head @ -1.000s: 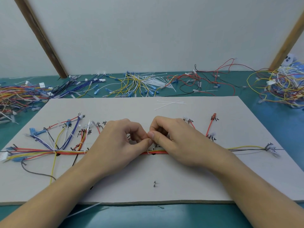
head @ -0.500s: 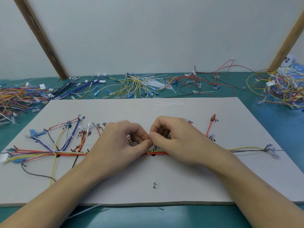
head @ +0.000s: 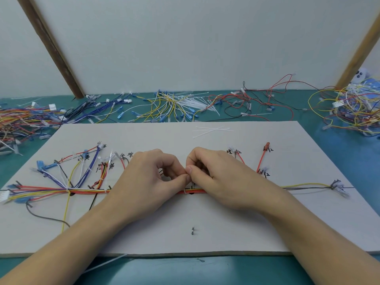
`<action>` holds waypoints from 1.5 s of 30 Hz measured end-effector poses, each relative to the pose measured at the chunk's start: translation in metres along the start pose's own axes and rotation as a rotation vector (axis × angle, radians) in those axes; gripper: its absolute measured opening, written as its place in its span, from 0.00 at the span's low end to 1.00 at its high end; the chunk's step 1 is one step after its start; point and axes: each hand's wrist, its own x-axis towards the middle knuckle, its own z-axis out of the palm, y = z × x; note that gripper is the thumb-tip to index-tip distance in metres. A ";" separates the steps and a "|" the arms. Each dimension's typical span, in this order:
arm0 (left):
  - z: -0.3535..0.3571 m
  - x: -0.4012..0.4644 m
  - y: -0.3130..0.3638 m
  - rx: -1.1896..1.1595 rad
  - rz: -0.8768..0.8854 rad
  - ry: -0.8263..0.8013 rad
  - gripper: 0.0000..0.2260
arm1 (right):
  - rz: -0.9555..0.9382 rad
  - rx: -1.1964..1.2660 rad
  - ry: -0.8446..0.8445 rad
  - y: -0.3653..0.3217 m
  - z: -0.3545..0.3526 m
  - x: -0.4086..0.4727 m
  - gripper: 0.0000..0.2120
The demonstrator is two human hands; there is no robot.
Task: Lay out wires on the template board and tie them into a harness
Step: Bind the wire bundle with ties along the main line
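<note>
A grey template board (head: 205,223) lies flat on the teal table, marked with handwritten labels. A bundle of coloured wires (head: 51,190) runs left to right across its middle and fans out at the left end. My left hand (head: 148,182) and my right hand (head: 218,177) meet at the bundle's middle, thumbs and fingertips pressed together. Both pinch a thin white cable tie (head: 186,191) that wraps the orange and red wires there. The fingers hide most of the tie. To the right, yellow and grey wires (head: 304,185) run on to a connector.
Loose white cable ties (head: 211,129) lie on the board's far side, and more in a pile (head: 193,103) behind it. Heaps of loose wires sit at the back left (head: 22,122), back centre and back right (head: 349,108). A small metal pin (head: 192,230) stands near the board's front edge.
Both hands stay at the same spot on the bundle; only the fingertips shift slightly on the tie. The view has tilted a little.
</note>
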 end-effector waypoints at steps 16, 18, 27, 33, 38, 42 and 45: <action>0.000 0.001 0.002 -0.021 -0.028 -0.001 0.04 | 0.018 -0.049 -0.040 -0.006 0.000 0.000 0.07; 0.000 0.001 0.002 -0.021 -0.031 -0.004 0.04 | 0.019 -0.049 -0.045 -0.007 0.000 0.000 0.07; -0.001 0.002 0.001 -0.035 -0.020 -0.026 0.03 | 0.020 -0.057 -0.034 -0.007 0.002 0.000 0.07; -0.001 0.002 0.001 -0.033 -0.007 -0.028 0.06 | 0.020 -0.063 -0.018 -0.008 0.003 0.001 0.07; -0.001 0.002 0.002 -0.042 -0.025 -0.030 0.05 | 0.034 -0.051 -0.015 -0.010 0.002 0.000 0.07; -0.003 0.001 0.002 -0.038 -0.022 -0.043 0.06 | 0.057 -0.054 -0.008 -0.010 0.003 0.001 0.06; -0.002 0.001 0.002 -0.039 -0.032 -0.038 0.05 | 0.068 -0.011 0.015 -0.007 0.004 0.002 0.06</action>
